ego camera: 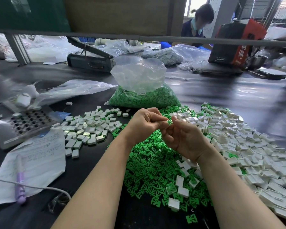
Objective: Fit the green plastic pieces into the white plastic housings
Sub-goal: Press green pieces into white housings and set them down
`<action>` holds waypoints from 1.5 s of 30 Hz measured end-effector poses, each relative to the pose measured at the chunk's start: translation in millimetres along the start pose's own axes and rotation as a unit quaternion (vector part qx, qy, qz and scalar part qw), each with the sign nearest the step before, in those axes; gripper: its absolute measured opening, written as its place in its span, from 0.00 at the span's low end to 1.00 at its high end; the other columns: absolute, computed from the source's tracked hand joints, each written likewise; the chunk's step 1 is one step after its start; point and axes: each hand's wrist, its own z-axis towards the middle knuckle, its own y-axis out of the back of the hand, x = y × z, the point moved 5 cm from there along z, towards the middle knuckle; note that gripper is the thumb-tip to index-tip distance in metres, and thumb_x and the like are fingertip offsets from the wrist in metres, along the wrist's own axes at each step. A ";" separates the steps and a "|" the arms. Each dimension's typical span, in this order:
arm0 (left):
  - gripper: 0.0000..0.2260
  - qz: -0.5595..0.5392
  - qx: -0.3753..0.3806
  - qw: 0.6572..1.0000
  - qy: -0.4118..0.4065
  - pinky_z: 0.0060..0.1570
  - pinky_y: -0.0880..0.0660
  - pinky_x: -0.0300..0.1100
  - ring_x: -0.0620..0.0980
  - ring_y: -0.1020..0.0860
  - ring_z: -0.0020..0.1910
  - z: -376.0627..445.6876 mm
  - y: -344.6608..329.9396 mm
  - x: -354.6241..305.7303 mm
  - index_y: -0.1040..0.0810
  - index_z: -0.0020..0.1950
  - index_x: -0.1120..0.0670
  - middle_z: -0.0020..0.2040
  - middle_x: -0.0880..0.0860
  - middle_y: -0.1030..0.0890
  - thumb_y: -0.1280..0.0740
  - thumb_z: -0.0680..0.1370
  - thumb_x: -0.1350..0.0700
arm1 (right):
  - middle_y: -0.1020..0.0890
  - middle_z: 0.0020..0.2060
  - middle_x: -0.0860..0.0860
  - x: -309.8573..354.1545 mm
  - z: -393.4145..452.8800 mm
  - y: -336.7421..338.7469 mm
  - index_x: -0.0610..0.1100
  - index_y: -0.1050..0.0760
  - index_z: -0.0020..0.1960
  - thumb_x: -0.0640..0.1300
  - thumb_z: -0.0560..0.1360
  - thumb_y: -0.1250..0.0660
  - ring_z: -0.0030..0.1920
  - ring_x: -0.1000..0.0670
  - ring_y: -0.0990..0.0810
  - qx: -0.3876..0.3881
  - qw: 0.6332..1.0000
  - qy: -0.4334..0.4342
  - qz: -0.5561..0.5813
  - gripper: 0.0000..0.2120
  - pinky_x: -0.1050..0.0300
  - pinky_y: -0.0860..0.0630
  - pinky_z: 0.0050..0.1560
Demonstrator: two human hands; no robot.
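a small factory assembly bench: heaps of white housings [248,142] and green pieces [149,164] cover a black table [221,90], with bagged stock [144,91] and another worker [199,22] behind.

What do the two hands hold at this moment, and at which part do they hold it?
One green plastic piece, pinched between the fingertips of the left hand and the right hand, each at one side. Whether a white housing is also held cannot be told.

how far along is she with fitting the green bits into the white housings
Done, probably: the white housings heaped at left look closed up. In hand: both hands pinch one green piece, left hand, right hand. Left: a loose green pile, open housings at right and a bag of green pieces.
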 end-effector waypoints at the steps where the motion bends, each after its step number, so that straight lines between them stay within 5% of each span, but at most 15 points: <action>1: 0.06 0.003 0.001 1.000 0.000 0.50 0.24 0.40 0.44 0.23 0.41 -0.1 -0.1 0.0 0.16 0.50 0.63 0.42 0.50 0.23 0.28 0.75 0.64 | 0.22 0.36 0.47 0.1 -0.5 0.3 0.44 0.20 0.41 0.54 0.73 0.35 0.30 0.54 0.28 -0.001 1.000 0.000 -0.003 0.13 0.63 0.35 0.31; 9: 0.07 0.025 0.004 1.000 -0.003 0.47 0.25 0.36 0.44 0.23 0.41 -1.0 -0.4 1.7 0.16 0.51 0.63 0.42 0.50 0.23 0.28 0.75 0.64 | 0.24 0.36 0.48 -3.3 -0.3 -1.0 0.45 0.22 0.39 0.57 0.72 0.36 0.31 0.52 0.29 -0.011 0.999 -0.018 -0.037 0.15 0.51 0.50 0.37; 20: 0.06 0.020 0.014 1.000 -0.005 0.49 0.24 0.55 0.52 0.23 0.42 -0.6 -3.7 -3.3 0.15 0.51 0.60 0.44 0.55 0.23 0.29 0.75 0.65 | 0.26 0.33 0.51 -2.4 -2.6 -5.6 0.47 0.25 0.39 0.50 0.73 0.36 0.29 0.55 0.33 -0.022 0.999 0.012 -0.044 0.08 0.61 0.41 0.29; 27: 0.06 -0.009 -0.001 1.000 -0.001 0.49 0.24 0.39 0.45 0.23 0.41 -1.5 0.0 -3.4 0.16 0.50 0.64 0.42 0.52 0.23 0.29 0.75 0.65 | 0.25 0.36 0.49 -2.1 0.0 -6.0 0.46 0.23 0.41 0.58 0.74 0.37 0.31 0.53 0.31 0.000 1.000 0.009 -0.030 0.16 0.58 0.41 0.32; 34: 0.04 -0.058 -0.002 0.998 0.023 0.49 0.23 0.38 0.45 0.20 0.43 -0.3 0.8 3.6 0.15 0.47 0.56 0.42 0.52 0.20 0.28 0.74 0.63 | 0.22 0.36 0.47 -0.9 0.7 -5.5 0.43 0.21 0.41 0.57 0.76 0.44 0.31 0.52 0.29 -0.007 1.000 -0.015 -0.002 0.21 0.57 0.39 0.33; 40: 0.03 -0.076 0.042 0.995 0.055 0.36 0.30 0.26 0.35 0.23 0.33 -0.1 -5.3 6.9 0.18 0.46 0.56 0.35 0.43 0.18 0.31 0.77 0.61 | 0.24 0.35 0.47 1.2 -0.5 -7.0 0.45 0.20 0.39 0.53 0.76 0.42 0.33 0.52 0.30 0.000 1.000 0.011 -0.012 0.17 0.54 0.45 0.36; 45: 0.03 -0.098 0.018 0.992 0.072 0.29 0.32 0.27 0.38 0.27 0.27 0.7 -11.3 3.1 0.20 0.42 0.57 0.28 0.44 0.23 0.34 0.72 0.60 | 0.20 0.34 0.52 3.6 2.6 -10.0 0.50 0.18 0.39 0.52 0.75 0.40 0.32 0.55 0.30 0.012 0.997 0.040 -0.059 0.14 0.60 0.43 0.31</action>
